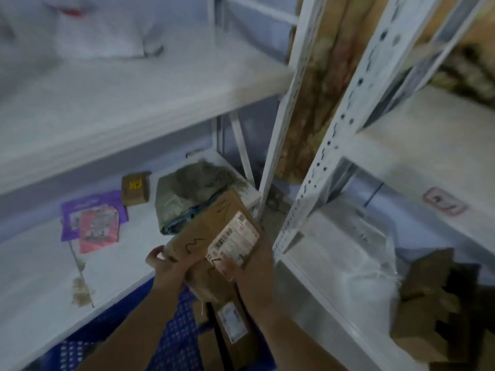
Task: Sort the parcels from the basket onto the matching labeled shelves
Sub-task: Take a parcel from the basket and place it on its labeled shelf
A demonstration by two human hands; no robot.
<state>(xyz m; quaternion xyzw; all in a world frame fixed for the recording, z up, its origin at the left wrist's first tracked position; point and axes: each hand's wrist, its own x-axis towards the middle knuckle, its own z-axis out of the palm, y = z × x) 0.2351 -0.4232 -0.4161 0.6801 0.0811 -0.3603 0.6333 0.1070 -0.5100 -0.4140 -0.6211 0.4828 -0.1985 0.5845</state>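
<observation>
Brown cardboard parcel gripped at its near end, fingers of left hand and right hand curled round it; best turn white printed label face-up and read it before shelving.

The label on the parcel is too blurred to read, and so is the pink-edged sticker on the right-hand shelf. The bottom edge cuts off the blue basket, which is partly hidden behind the left forearm. The white bag up top is a smear.
</observation>
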